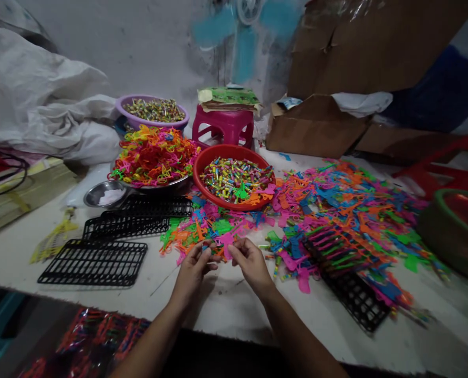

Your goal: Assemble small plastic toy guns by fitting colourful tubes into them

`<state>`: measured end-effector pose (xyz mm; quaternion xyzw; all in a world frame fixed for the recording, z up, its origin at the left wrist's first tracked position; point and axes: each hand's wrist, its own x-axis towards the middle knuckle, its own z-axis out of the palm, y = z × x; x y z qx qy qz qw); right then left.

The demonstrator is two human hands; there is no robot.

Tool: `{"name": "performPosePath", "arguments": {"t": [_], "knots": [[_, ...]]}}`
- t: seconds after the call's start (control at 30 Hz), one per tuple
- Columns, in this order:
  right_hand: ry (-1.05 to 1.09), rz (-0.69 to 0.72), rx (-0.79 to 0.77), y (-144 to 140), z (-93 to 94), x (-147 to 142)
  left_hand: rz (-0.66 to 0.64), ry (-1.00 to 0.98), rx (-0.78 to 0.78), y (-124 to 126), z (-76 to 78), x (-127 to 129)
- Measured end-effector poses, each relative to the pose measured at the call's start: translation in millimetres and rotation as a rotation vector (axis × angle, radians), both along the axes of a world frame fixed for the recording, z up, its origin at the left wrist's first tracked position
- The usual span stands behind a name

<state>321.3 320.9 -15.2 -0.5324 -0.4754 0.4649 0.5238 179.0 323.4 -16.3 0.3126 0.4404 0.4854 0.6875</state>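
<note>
Above the front of the white table, my two hands are close together. My right hand (251, 261) pinches a pink plastic toy gun (226, 240) at its lower end between thumb and forefinger. My left hand (197, 263) faces it with thumb and fingers closed; whatever they hold is too small to make out. Just beyond lies a pile of toy guns (221, 227) in green, orange, pink and blue. Behind this pile stands a red basin (197, 184) full of small candy-like tubes in coloured wrappers.
Black plastic grids (94, 262) lie at left, near a metal bowl (93, 195) of white stuff. A heaped basin of colourful plastic pieces (155, 157) stands behind. At right, a black rack (354, 299) bears several toy guns. A pink stool (224, 123) and cardboard box (316, 128) stand farther back.
</note>
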Motion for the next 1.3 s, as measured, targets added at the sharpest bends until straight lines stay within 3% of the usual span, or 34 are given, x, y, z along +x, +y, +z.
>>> {"name": "performPosePath", "arguments": {"t": [0.23,0.4,0.67,1.0,1.1,1.2,1.3], "knots": [[0.166,0.129,-0.075,-29.5,8.0,5.2,-0.1,0.143,0.089,-17.6,18.1,18.3],[0.063,0.018,0.021,-34.5,7.9,6.6,-0.19,0.243,0.106,-26.8,23.0,17.7],[-0.162,-0.042,0.14,-45.6,8.9,2.1,-0.097,0.404,0.174,-29.8,13.6,20.6],[-0.237,-0.141,0.127,-52.0,5.3,-19.8,0.025,0.606,0.503,-37.8,7.9,14.7],[-0.25,-0.159,0.121,-52.5,0.0,-24.1,-0.01,0.663,0.571,-39.6,5.0,16.6],[-0.376,-0.141,0.045,-47.1,-4.4,0.2,-0.14,0.696,0.602,-38.7,-8.6,18.6],[-0.68,-0.22,-0.163,-36.1,0.9,55.0,-0.207,0.781,0.63,-34.7,-31.9,14.5]]}}
